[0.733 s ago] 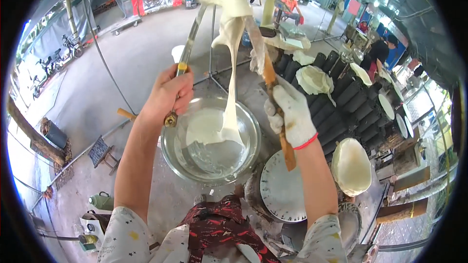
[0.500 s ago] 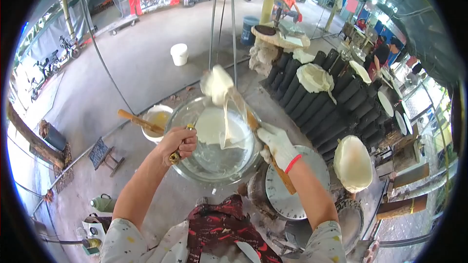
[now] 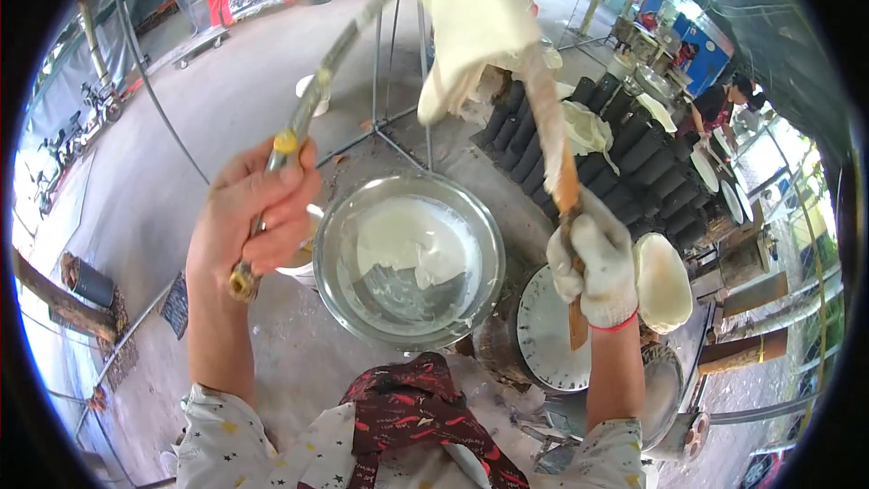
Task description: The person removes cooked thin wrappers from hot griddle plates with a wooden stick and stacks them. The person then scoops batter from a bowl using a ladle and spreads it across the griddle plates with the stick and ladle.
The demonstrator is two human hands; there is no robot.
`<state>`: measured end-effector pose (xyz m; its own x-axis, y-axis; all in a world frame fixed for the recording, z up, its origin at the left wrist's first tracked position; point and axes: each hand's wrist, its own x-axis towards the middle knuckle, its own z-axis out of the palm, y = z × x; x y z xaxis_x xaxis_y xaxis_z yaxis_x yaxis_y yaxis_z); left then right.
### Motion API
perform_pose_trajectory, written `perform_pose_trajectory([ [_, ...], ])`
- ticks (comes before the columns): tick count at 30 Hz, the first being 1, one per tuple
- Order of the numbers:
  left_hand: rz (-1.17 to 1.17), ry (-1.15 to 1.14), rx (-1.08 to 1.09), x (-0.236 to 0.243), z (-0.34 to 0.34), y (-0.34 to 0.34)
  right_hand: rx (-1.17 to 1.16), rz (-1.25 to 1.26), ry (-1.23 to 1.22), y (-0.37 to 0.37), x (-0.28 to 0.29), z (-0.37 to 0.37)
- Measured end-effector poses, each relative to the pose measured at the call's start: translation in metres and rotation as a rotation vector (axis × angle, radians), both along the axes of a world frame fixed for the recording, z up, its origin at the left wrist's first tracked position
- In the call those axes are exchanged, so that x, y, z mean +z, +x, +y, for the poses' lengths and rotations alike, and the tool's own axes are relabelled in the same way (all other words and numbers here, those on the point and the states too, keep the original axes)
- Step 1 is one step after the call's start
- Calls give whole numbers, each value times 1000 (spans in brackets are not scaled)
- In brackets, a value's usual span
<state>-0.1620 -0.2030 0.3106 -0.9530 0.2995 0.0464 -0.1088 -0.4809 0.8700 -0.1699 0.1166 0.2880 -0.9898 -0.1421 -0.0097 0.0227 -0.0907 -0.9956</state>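
My bare left hand [image 3: 258, 213] is closed around a thin metal rod [image 3: 312, 95] with a yellow band, slanting up and away to the right. In a white glove with a red cuff, my right hand [image 3: 596, 263] grips a wooden stick [image 3: 563, 177] held nearly upright. At the stick's upper end a large, creamy-white soft mass [image 3: 480, 23] clings and droops; its top runs out of view. Whether the rod touches the mass I cannot tell. Below and between my hands stands a wide metal basin [image 3: 328, 299] with thick white batter [image 3: 389, 226] in it.
A small white tub [image 3: 303, 264] sits left of the basin, partly behind my left arm. Beyond rise grey metal poles [image 3: 429, 149]. To the right are a round pale lid [image 3: 548, 335], a cream-coloured oval piece [image 3: 663, 285] and rows of black cylinders [image 3: 647, 163]. Another person [image 3: 711, 113] bends farther off.
Both hands have risen and moved apart. The stick with the white mass is lifted well above the basin, and the strand hanging toward the batter no longer shows. The rod now points up.
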Motion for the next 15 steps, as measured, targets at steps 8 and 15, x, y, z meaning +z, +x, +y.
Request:
perform_pose_trajectory([
  [8,-290,-282,-86,-80,16,-23,-93,-215,6,-16,-79,-16],
  [15,-903,-181,-276,-213,52,-3,-187,-616,5,53,-226,12],
])
